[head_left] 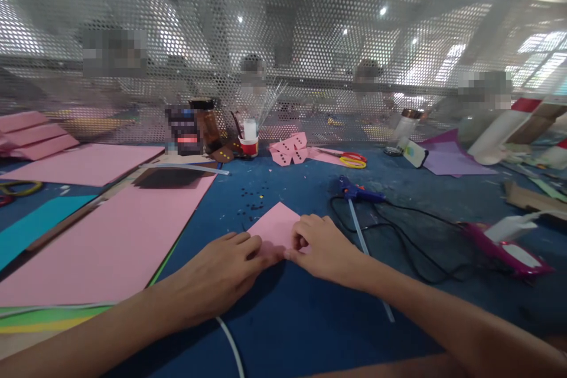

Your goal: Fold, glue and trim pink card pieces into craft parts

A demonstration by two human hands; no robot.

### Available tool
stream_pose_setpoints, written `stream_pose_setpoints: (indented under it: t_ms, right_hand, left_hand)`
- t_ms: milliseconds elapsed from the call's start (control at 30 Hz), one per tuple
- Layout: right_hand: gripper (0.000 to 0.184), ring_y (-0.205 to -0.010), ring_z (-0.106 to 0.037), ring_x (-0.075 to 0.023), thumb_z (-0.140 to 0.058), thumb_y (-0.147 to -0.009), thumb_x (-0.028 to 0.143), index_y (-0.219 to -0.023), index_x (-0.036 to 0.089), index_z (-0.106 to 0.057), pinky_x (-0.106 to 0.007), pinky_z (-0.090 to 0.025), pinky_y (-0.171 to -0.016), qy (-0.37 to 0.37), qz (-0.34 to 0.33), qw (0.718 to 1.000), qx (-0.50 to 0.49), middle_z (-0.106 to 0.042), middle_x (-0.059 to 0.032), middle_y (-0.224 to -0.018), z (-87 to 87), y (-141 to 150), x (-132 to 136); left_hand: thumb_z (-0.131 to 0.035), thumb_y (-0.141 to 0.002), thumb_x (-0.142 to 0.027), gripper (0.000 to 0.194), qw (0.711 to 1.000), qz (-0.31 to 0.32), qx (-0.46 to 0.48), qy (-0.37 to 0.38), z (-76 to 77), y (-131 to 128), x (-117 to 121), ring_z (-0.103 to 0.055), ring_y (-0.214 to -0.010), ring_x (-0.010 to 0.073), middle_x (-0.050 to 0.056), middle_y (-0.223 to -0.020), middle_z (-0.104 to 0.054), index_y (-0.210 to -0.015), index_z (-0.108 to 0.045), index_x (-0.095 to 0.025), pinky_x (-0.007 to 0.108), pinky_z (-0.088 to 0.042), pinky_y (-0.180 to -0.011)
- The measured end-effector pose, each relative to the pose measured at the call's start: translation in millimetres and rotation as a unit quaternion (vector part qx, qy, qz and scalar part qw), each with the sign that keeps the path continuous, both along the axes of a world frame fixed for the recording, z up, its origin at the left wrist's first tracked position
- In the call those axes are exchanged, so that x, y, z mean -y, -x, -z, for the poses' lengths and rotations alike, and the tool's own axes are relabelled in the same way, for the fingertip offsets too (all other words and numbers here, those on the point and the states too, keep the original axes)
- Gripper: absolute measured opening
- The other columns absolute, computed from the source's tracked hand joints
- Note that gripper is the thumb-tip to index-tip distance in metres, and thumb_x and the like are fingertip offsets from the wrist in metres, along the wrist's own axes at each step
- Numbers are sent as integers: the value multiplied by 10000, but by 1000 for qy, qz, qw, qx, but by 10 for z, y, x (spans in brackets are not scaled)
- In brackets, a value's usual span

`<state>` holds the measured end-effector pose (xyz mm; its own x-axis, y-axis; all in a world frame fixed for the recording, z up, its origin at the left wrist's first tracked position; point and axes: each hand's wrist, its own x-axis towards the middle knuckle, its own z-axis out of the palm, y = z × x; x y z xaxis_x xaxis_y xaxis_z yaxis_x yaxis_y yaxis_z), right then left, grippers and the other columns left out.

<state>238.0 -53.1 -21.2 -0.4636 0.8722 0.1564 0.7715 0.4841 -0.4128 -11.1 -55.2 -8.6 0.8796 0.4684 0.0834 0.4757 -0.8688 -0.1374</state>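
Note:
A small piece of pink paper (pixel 275 223) lies on the blue tabletop, its pointed corner facing away from me. My left hand (pixel 233 266) grips its near left edge, fingers curled and thumb along the bottom. On the opposite side, my right hand (pixel 323 248) pinches the near right edge with thumb and curled fingers. The two thumbs almost meet at the paper's near edge, and the fingers hide that edge partly. Just beyond the paper are scattered small black bits (pixel 251 199). Farther back sits a pink paper butterfly (pixel 289 149) with black dots.
A blue glue gun (pixel 361 192) with a black cord lies right of my hands, near a clear glue stick (pixel 358 227) and a magenta power strip (pixel 509 251). Scissors (pixel 353 159) lie behind. Large pink sheets (pixel 128 236) cover the left. A perforated metal screen (pixel 301 41) stands at the back.

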Motion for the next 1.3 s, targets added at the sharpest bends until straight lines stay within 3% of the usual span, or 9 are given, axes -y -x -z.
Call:
stream_pose_setpoints:
  t_ms: [167, 367, 900, 1133, 1300]
  right_hand:
    - [171, -904, -552, -196, -700, -902, 344, -853, 199, -623, -352, -321, -801, -14, -2, 1000, 7, -656, -10, -928, -3, 4, 14]
    - [41, -906, -549, -187, -667, -859, 210, -888, 210, -638, -329, -331, -797, 20, -14, 1000, -1, -649, -8, -934, -45, -107, -1]
    - [135, -1018, -565, -213, -675, -878, 211, -1011, 230, -663, -335, -377, -871, 88, -40, 995, 17, -672, -21, -1028, -243, -457, -25]
    - [149, -1041, -561, -224, -660, -892, 230, -1040, 239, -661, -360, -381, -882, 125, -60, 990, 32, -666, -24, -1065, -324, -590, -72]
    - [154, -1035, -550, -230, -672, -886, 240, -1039, 246, -659, -367, -379, -880, 134, -67, 988, 38, -662, -25, -1067, -347, -668, -96]
  left_hand:
    - [-459, -966, -116, 438, 1000, -4, -10, -4, 29, 2, -21, -544, -761, 234, 50, -919, -581, -1364, -511, -291, 377, -411, -668]
    - [-463, -923, -46, 522, 1000, -7, -12, -1, 42, 42, -13, -527, -765, 227, 58, -936, -574, -1382, -485, -293, 365, -392, -676]
    - [-388, -939, 5, 672, 997, -4, 34, 69, 104, 201, -50, -560, -882, 213, 52, -1013, -589, -1512, -377, -345, 331, -448, -792]
    - [-353, -911, 29, 585, 989, 9, 99, 109, 72, 269, -71, -611, -892, 185, 57, -1015, -631, -1317, -609, -305, 283, -486, -803]
    - [-346, -928, -4, 497, 979, -6, 120, 164, 74, 382, -107, -653, -953, 175, 53, -1084, -654, -1172, -679, -281, 261, -493, -828]
